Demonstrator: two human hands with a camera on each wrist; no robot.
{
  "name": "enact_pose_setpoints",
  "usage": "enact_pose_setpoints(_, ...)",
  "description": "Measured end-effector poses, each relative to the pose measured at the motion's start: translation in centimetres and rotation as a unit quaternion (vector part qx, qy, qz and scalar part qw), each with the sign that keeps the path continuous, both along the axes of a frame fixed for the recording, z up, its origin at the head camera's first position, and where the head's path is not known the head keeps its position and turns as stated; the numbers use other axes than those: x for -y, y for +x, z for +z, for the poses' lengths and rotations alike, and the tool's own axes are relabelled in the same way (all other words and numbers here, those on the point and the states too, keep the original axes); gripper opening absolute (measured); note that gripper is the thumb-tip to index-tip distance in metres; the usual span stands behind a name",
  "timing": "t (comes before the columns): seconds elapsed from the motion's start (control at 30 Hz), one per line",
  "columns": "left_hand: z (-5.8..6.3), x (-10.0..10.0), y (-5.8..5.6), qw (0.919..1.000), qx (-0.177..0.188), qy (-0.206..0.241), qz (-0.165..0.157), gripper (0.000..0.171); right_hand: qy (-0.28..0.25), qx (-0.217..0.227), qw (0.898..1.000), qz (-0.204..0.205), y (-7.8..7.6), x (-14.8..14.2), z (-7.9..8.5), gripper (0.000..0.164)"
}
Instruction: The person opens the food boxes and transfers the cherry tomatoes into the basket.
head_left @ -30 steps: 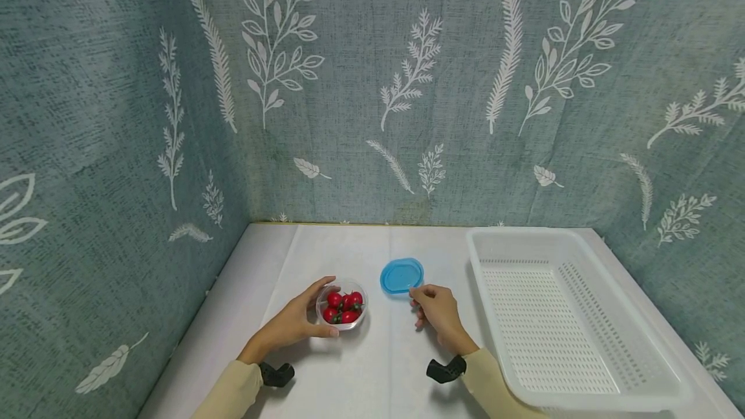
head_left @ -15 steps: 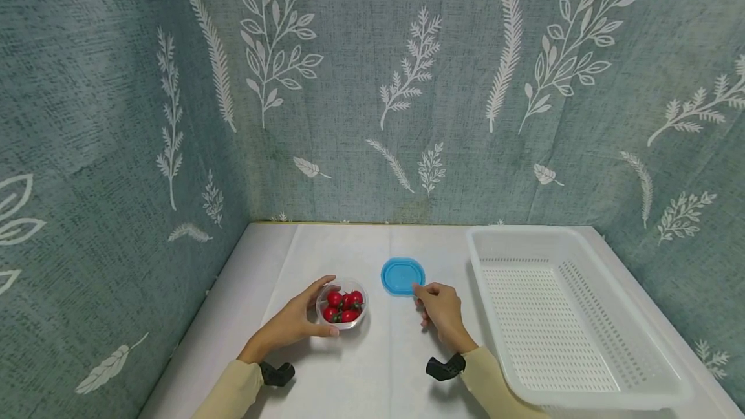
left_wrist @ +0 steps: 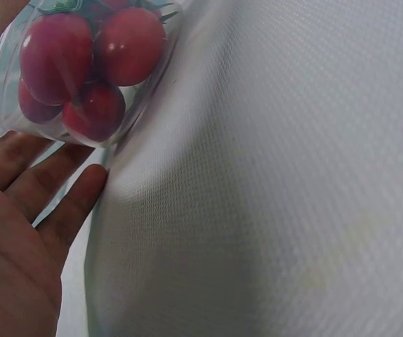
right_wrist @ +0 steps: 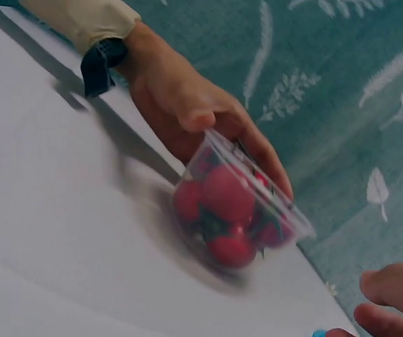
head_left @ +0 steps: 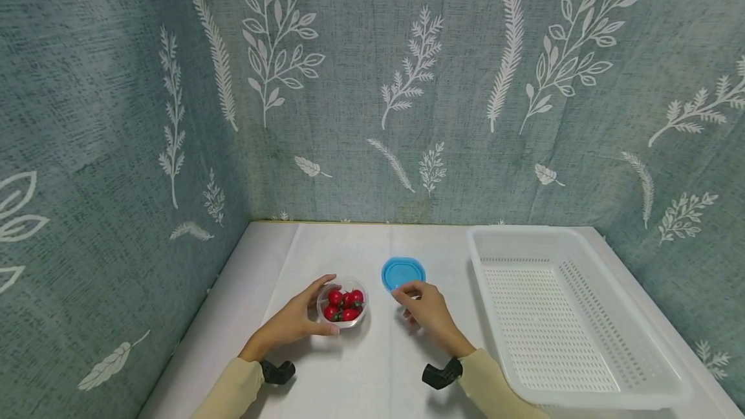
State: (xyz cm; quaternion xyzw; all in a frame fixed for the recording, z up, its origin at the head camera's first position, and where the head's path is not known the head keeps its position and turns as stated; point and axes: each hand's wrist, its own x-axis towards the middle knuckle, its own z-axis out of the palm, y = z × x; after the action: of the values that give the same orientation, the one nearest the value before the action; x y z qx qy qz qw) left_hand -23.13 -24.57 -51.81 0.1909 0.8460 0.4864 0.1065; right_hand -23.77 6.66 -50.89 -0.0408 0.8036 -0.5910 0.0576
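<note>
My left hand (head_left: 291,323) curls around the left side of a clear plastic container (head_left: 343,325), thumb at the near side and fingers at the back. Inside lie several small red tomatoes (head_left: 348,300) with green stems; the left wrist view shows the tomatoes (left_wrist: 57,60) through the wall, and the container (right_wrist: 240,214) also stands upright on the table in the right wrist view. A blue lid (head_left: 403,272) lies flat to the container's right. My right hand (head_left: 429,309) hovers by the lid's near edge, fingers loosely bent with nothing between them.
A large white perforated basket (head_left: 485,315) stands on the right of the white-covered table (head_left: 361,380). Patterned grey-green fabric (head_left: 361,83) rises behind the table and along its sides.
The blue lid, tilted in my right fingers a second ago, now lies flat. My right hand has let go and shifted left along its near edge. The left hand and container stay put.
</note>
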Motion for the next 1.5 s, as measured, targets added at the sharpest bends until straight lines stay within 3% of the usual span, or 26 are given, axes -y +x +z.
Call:
enact_pose_setpoints(0.2,-0.1,0.1,-0.1,1.0,-0.004,-0.006,0.001,0.107,0.015,-0.046,0.997,0.063,0.5,1.2,1.1,0.036)
enact_pose_setpoints(0.4,-0.4,0.1,-0.2,1.0,-0.006,-0.001,-0.001,0.106,0.012,-0.078,0.993,0.093,1.0,2.4,2.2,0.032)
enact_pose_setpoints(0.63,-0.4,0.1,-0.2,1.0,-0.006,-0.006,0.004,0.107,0.06,-0.131,0.981,0.126,1.3,3.3,3.4,0.03)
enact_pose_setpoints(1.0,-0.3,0.1,-0.1,1.0,0.0,-0.005,0.0,0.108,0.142,-0.17,0.962,0.163,0.7,5.5,4.9,0.032)
enact_pose_setpoints(1.23,-0.3,0.1,-0.1,1.0,-0.004,-0.005,0.002,0.107,0.23,-0.173,0.941,0.178,0.3,6.6,5.9,0.034)
enact_pose_setpoints(1.4,-0.3,0.2,-0.2,1.0,-0.005,-0.002,-0.002,0.107,0.308,-0.181,0.913,0.196,-0.1,7.4,6.5,0.035)
enact_pose_setpoints(1.5,-0.4,0.3,-0.2,1.0,-0.007,0.002,-0.006,0.106,0.338,-0.177,0.902,0.204,-0.3,7.8,6.5,0.036)
